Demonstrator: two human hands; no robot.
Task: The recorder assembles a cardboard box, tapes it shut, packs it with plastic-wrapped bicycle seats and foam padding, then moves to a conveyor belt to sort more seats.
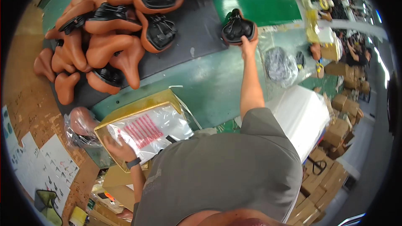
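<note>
Head view over a person in a grey shirt at a green table point(209, 88): the right hand point(248, 42) is stretched far forward, its fingers closed on the near edge of a brown bicycle saddle point(238, 28), which is turned underside up so its black base and rails face the camera. The saddle sits at the right edge of a dark mat point(197, 25) that covers the far part of the table. To the left on that mat lies a heap of brown saddles point(113, 37), some showing smooth tops, others their black undersides, well apart from the one in hand.

The left hand point(119, 148), with a dark band on its wrist, is down at the near left, fingers gripping the edge of a clear plastic bag with red print point(148, 129). The bag lies on top of a yellow-rimmed box point(138, 106) at the table's near edge. Just left of the box lies a bagged saddle point(79, 125), wrapped in clear plastic.

Right of the outstretched arm lies a crumpled clear bag with something dark inside point(278, 65), and nearer, a white stack of sheets point(301, 113). Cardboard cartons point(331, 175) are piled on the floor at lower right.
</note>
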